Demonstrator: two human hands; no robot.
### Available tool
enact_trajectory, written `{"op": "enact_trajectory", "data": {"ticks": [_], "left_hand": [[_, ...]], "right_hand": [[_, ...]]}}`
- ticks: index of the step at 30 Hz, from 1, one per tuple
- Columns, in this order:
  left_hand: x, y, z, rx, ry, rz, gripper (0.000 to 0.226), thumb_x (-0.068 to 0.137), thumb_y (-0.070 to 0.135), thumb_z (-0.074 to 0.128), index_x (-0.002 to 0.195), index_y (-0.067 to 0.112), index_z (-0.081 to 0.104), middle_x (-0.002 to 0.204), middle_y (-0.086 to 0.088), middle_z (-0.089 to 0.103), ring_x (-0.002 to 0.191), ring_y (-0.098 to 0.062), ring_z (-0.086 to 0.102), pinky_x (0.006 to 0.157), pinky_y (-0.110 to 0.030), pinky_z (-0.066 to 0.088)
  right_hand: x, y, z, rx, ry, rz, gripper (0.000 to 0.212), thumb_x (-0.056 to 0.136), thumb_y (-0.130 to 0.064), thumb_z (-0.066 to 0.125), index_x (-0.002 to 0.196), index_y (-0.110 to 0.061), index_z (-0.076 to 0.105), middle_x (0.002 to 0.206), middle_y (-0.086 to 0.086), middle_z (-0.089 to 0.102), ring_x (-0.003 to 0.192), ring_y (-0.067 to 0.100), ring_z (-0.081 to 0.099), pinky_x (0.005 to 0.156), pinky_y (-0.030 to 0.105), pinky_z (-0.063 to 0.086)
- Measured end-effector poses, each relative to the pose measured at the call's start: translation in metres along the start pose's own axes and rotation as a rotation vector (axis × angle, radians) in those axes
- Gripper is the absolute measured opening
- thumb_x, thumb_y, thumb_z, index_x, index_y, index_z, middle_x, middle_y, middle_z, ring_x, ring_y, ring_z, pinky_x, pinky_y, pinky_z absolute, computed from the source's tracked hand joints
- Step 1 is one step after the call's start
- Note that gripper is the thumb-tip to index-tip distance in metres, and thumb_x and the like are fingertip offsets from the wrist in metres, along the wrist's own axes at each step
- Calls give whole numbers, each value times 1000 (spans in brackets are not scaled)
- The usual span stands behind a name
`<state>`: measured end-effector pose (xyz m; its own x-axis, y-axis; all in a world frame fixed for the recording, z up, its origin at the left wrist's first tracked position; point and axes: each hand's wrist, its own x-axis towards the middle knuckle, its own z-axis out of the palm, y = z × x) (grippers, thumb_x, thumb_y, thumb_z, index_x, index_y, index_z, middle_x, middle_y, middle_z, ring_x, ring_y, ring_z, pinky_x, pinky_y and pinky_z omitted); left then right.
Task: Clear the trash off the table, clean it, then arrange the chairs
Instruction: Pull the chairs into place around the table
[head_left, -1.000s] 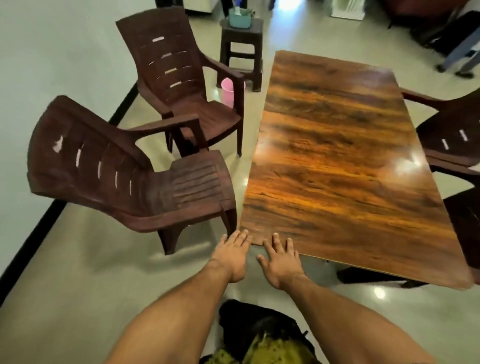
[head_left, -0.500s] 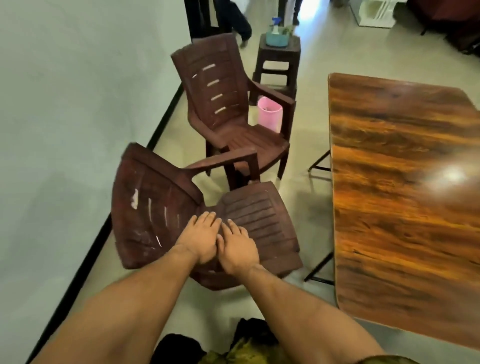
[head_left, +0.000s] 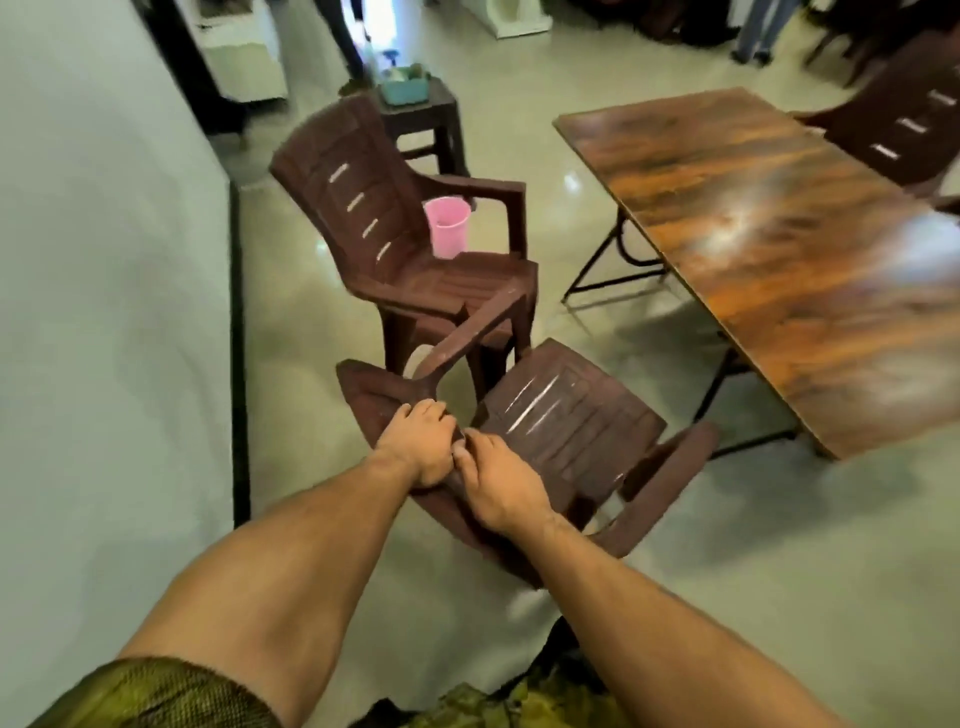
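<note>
Head view: both hands are seen side by side on the top edge of the backrest of the near brown plastic chair (head_left: 561, 421). The left hand (head_left: 418, 447) is curled over that edge with its fingers closed around it, and the right hand (head_left: 501, 486) is closed on the same edge just beside it, the two hands touching. This chair is tilted, its seat facing away toward the table (head_left: 789, 244) and its right armrest lying near the table's near left corner. A second brown chair (head_left: 395, 228) is stood upright just beyond, one of its armrests overlapping the near chair's left armrest; whether they touch cannot be told. A pink bin (head_left: 447, 226) is seen on the floor behind that second chair, and a dark stool (head_left: 431, 122) carrying a teal basket (head_left: 405, 85) is placed farther back. The glossy wood-grain tabletop is shown bare. Part of a third chair (head_left: 904, 124) is visible at the table's far right edge. A pale wall (head_left: 104, 260) runs along the left.
</note>
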<state>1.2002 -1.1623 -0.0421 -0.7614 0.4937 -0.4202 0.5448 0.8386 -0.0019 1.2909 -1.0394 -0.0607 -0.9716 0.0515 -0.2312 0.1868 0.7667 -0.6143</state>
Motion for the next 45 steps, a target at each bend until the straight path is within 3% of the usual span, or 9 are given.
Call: {"op": "enact_trajectory", "data": {"ticks": [2,4,9,13,19,29,36,45], "left_hand": [[-14,-13,-2,12,3,89,45,103,44,31,123,20,63,134,-8,60,125,-26,53,107,-43,38],[-37,-19,-1,64,-16,192,44,103,43,28,113,24,66,121,-4,69,114,-25,60,104,-43,37],[-64,-25,10,34,48,299,54,103,53,25,114,24,68,123,-4,68,122,-25,56,117,-50,18],[-63,-27,14,-50,29,387,57,100,58,27,113,25,71,118,0,70,120,-19,57,119,-47,16],[-38,-37,6,-41,199,505,49,98,55,35,97,23,72,101,3,72,110,-17,59,116,-41,23],[70,-66,-36,108,103,500,59,98,61,27,113,24,71,120,-3,68,125,-24,52,120,-52,12],[126,-72,-67,177,16,572,61,96,66,26,109,26,70,116,-2,70,115,-23,59,104,-47,31],[141,-83,-84,282,-124,843,72,94,74,22,121,23,66,120,-6,70,112,-27,62,92,-42,42]], "right_hand": [[-24,-24,12,27,75,82,54,103,-57,23,147,-29,33,147,4,44,121,31,56,97,46,47],[-47,-42,21,-43,128,141,57,101,-60,23,148,-30,30,148,3,43,120,32,57,94,47,48],[-89,-47,32,-427,116,160,63,94,-73,15,136,-33,41,120,2,65,102,29,63,77,42,52],[-100,-49,30,-503,97,264,63,95,-74,13,113,-25,49,103,6,67,89,29,65,73,43,54],[-82,-57,31,-540,186,388,66,93,-76,18,108,-19,51,106,8,68,93,33,66,69,42,47],[26,-63,22,-510,290,517,69,90,-78,23,110,-19,53,109,8,67,95,34,66,71,39,46],[71,-59,7,-491,333,567,73,87,-82,22,110,-22,56,111,4,67,102,27,63,74,38,47],[66,-70,7,-509,309,658,90,76,-89,2,100,-22,59,100,1,70,87,25,67,66,37,45]]}}
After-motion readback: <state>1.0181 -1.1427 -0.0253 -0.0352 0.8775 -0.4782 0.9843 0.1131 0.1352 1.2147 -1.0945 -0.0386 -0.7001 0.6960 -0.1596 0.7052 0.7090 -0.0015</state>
